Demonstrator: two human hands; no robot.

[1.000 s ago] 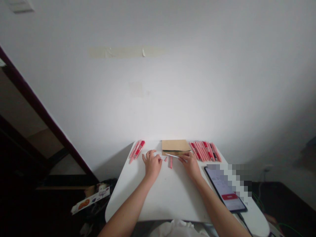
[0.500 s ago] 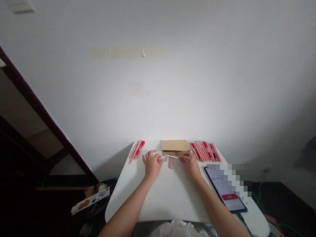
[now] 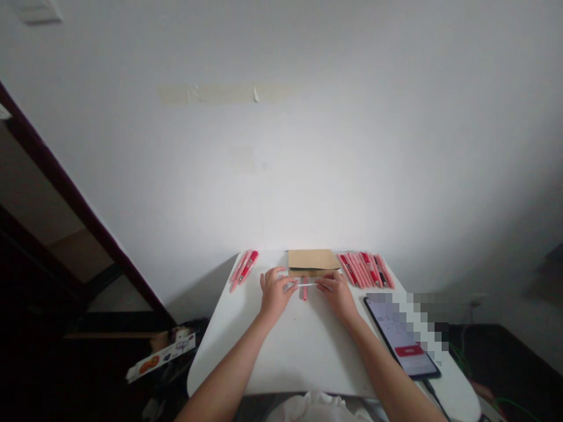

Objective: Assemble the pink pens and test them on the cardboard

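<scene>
A thin white pen refill [image 3: 307,285] is held level between my two hands over the white table. My right hand [image 3: 336,293] is closed in a pinch on its right end. At the left end, the fingertips of my left hand [image 3: 274,295] are closed on it too; whether a small pink piece is also in them is hidden. Beneath the refill lies a pink pen barrel [image 3: 305,295], pointing away from me. A brown cardboard piece with a flap [image 3: 313,259] sits just behind my hands.
Several pink and red pens [image 3: 365,270] lie in a row at the table's back right. A few more pens [image 3: 244,268] are at the back left. A phone [image 3: 402,340] with a cable rests on the right side of the table [image 3: 290,357]. A wall rises directly behind.
My left hand has moved slightly right and closed on the refill's left end. The refill has come level and a little lower. The small pink piece by my left fingers no longer shows.
</scene>
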